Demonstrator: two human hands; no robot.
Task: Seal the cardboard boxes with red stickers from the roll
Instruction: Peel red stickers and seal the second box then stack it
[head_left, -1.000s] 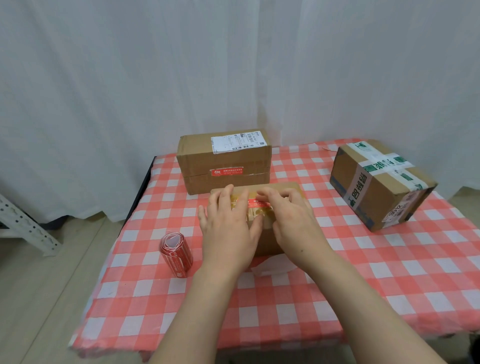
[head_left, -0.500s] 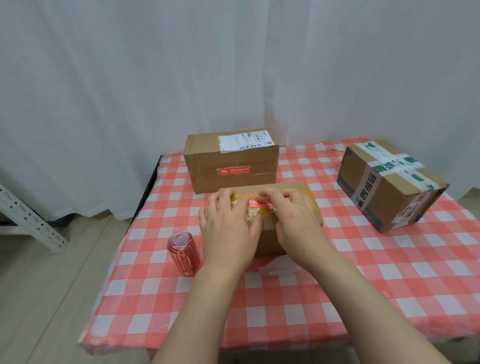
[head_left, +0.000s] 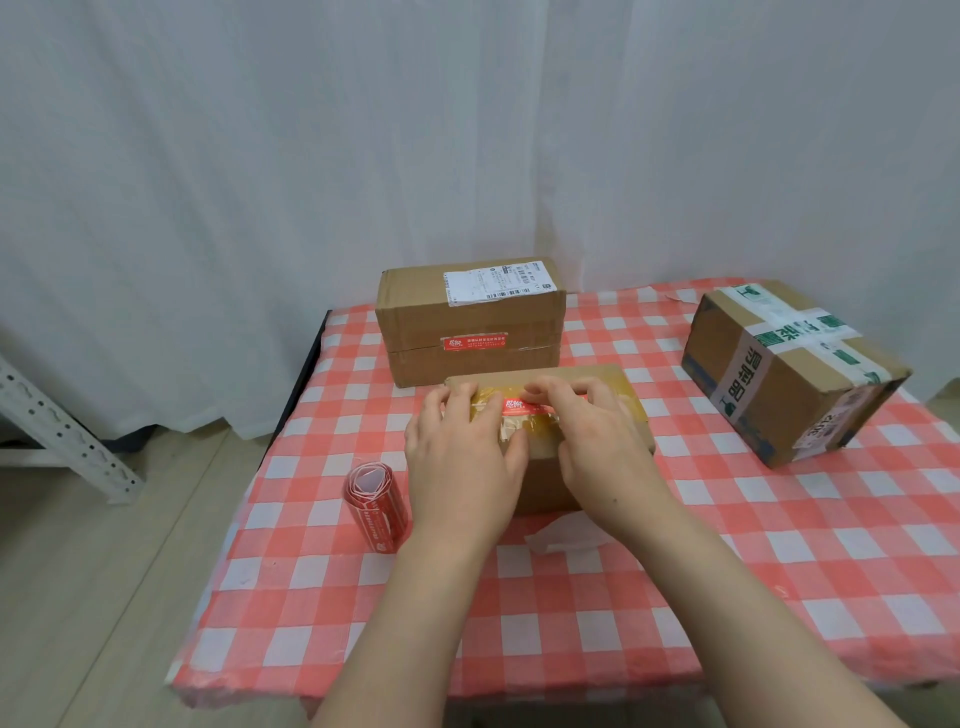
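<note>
Both hands flat on the near cardboard box (head_left: 540, 467): left hand (head_left: 462, 457) spread, palm down over the box's left top edge, right hand (head_left: 597, 441) with fingers curled, fingertips pressing a red sticker (head_left: 524, 406) onto the glossy taped seam on top. Neither hand grips anything. Sticker roll (head_left: 374, 506) lies on its side just left of the left wrist, near the table's left edge, apart from the box. White backing scrap (head_left: 563, 538) on the checkered tablecloth (head_left: 675, 597) just in front of the box. Second box (head_left: 470, 322), red sticker already on its front seam, sits right behind; gap too narrow to tell. Green-taped box (head_left: 789, 374) well apart near the right edge. Front of table open.
</note>
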